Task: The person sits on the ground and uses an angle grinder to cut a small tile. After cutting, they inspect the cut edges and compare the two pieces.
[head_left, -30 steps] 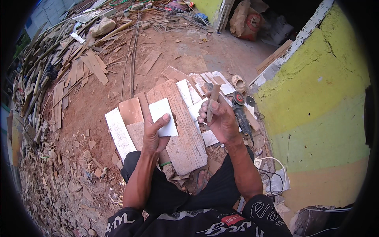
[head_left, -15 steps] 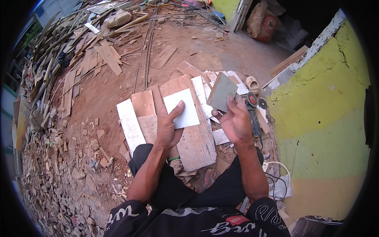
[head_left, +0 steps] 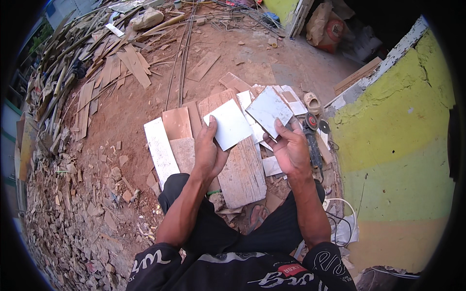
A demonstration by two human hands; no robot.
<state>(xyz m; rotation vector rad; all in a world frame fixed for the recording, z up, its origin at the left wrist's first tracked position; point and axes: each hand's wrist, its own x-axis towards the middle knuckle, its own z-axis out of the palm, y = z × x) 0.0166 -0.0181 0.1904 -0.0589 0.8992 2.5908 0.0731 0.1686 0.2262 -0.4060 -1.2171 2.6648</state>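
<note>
My left hand is closed on a square white tile, with the thumb on its face. To its right, my right hand grips another square tile, whitish with grey smudges, by its lower right edge. The two tiles are held up side by side with a narrow gap between them. Under them lies a worn wooden board, and several cut tile pieces are spread around it. An angle grinder rests on the ground right of my right hand.
A long white tile strip and brown tiles lie left of the board. A yellow-green wall stands close on the right. Rubble covers the left ground, and scrap wood is heaped beyond. A cable lies by my right knee.
My right hand has turned its tile over, from a grey-green face to the whitish one. The white tile in my left hand has tilted and shifted slightly right.
</note>
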